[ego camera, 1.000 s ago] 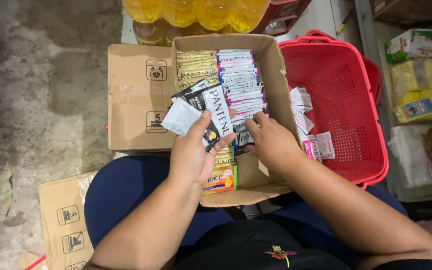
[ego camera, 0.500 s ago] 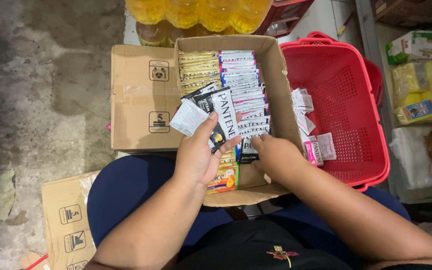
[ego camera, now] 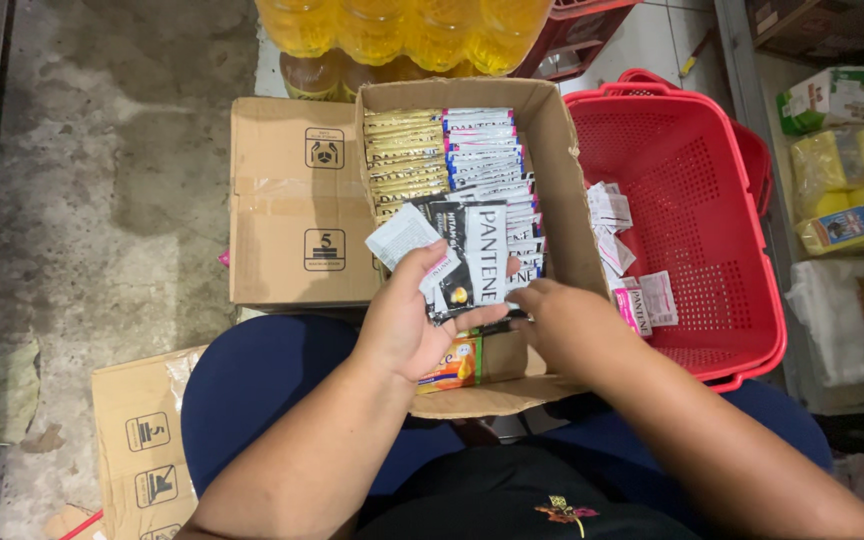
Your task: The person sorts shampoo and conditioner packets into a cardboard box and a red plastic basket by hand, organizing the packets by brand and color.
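L hand (ego camera: pixel 407 325) shut on fan of black sachets (ego camera: pixel 467 262) over open box (ego camera: pixel 572 190). R hand (ego camera: pixel 562 325) curled, fingertips in box; grip unclear. Red basket (ego camera: pixel 722 200) beside.

Black sachets fanned out above an open box

The black sachets (ego camera: pixel 472 255) stand upright, overlapping, over the near end of the cardboard box (ego camera: pixel 567 190) of sachet rows.
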